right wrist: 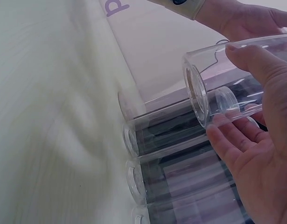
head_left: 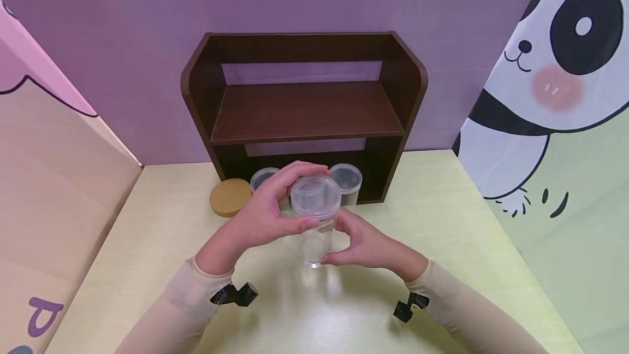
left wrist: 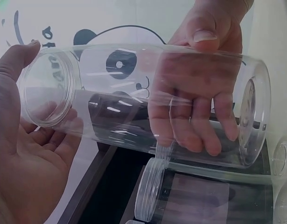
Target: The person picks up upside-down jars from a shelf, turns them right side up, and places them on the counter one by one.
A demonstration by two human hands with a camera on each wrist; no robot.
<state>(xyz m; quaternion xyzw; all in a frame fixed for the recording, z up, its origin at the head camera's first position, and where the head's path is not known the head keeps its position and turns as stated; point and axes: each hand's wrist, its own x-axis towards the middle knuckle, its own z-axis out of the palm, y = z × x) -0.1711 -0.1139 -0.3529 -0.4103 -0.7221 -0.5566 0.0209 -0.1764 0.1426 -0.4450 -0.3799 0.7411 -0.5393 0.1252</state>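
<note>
A tall clear plastic jar (head_left: 313, 234) stands upright above the table in both hands, its ringed top toward the head camera. Whether a clear lid covers that top I cannot tell. My left hand (head_left: 267, 206) holds the jar round its upper rim, thumb on the near side, fingers behind. Lower down, my right hand (head_left: 361, 242) grips the body near the base, with the thumb in front. In the left wrist view the right fingers (left wrist: 199, 121) show through the clear wall. Behind stand similar clear jars (head_left: 346, 178), partly hidden by the left hand.
A dark brown two-tier shelf (head_left: 309, 111) stands against the purple backdrop, with jars at its lower opening. At its front left is a round tan lid (head_left: 230, 197); what lies under it is unclear. Printed panels (head_left: 555, 124) flank the pale wooden table (head_left: 147, 266).
</note>
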